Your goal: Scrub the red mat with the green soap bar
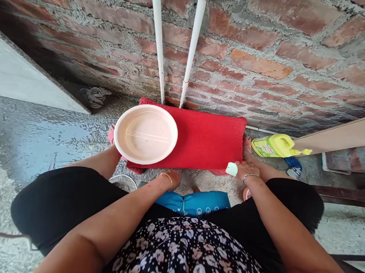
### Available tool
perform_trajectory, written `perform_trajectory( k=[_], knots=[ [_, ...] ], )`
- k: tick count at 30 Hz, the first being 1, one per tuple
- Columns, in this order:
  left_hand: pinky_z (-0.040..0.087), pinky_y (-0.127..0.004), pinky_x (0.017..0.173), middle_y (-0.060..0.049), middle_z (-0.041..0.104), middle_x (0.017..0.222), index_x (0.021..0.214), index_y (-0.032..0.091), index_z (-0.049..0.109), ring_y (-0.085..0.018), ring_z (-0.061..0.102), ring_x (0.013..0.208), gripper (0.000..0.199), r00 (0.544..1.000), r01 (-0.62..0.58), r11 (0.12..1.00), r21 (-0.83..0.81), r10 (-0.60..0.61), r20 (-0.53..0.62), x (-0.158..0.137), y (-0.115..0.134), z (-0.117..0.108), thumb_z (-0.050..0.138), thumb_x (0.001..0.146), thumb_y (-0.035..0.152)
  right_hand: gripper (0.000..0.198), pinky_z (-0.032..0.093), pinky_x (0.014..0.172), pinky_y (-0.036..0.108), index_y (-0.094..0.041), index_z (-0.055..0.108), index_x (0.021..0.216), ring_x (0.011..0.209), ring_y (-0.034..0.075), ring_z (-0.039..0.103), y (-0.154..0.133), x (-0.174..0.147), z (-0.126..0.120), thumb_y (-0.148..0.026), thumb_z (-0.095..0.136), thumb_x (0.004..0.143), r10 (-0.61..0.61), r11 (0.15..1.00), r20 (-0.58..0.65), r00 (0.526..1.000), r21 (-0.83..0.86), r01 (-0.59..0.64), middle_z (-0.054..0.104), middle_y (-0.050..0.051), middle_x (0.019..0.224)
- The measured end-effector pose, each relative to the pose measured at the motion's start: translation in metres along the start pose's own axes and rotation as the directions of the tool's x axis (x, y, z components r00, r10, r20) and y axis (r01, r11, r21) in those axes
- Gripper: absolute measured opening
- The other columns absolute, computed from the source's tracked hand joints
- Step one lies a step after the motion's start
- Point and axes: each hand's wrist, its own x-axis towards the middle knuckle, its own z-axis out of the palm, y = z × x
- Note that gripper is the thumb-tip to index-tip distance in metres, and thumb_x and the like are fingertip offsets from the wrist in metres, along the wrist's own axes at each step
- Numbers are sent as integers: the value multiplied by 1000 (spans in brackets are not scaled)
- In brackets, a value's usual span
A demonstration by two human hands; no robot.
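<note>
At the red cloth's (210,138) near right corner, the right hand's (246,172) grip grasps a mint-green piece (231,168); a light, steady hold would suit. Its free end points left, long axis probably along the near edge. The left hand's (171,178) grip I can't tell.

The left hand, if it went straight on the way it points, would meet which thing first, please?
The left hand would probably meet the near edge of the red cloth, though its height is unclear.
</note>
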Motion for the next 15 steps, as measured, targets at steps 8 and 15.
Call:
perform_trajectory(
  k=[8, 15],
  knots=[
    [47, -50, 85, -17, 51, 126, 122, 22, 52, -33, 52, 112, 47, 999, 18, 995, 96, -22, 35, -3, 4, -4, 57, 76, 24, 62, 36, 85, 37, -28, 39, 133, 105, 26, 50, -73, -16, 7, -29, 56, 74, -279, 957, -139, 950, 44, 288, 52, 10, 119],
    [48, -54, 84, -19, 52, 123, 121, 19, 54, -35, 51, 112, 44, 999, 24, 992, 121, -21, -25, -2, 6, -3, 56, 77, 25, 48, 37, 79, 38, -22, 50, 122, 103, 28, 50, -28, -4, 26, -23, 56, 75, -105, 994, -40, 994, -5, 105, 52, 13, 118]
  ],
)
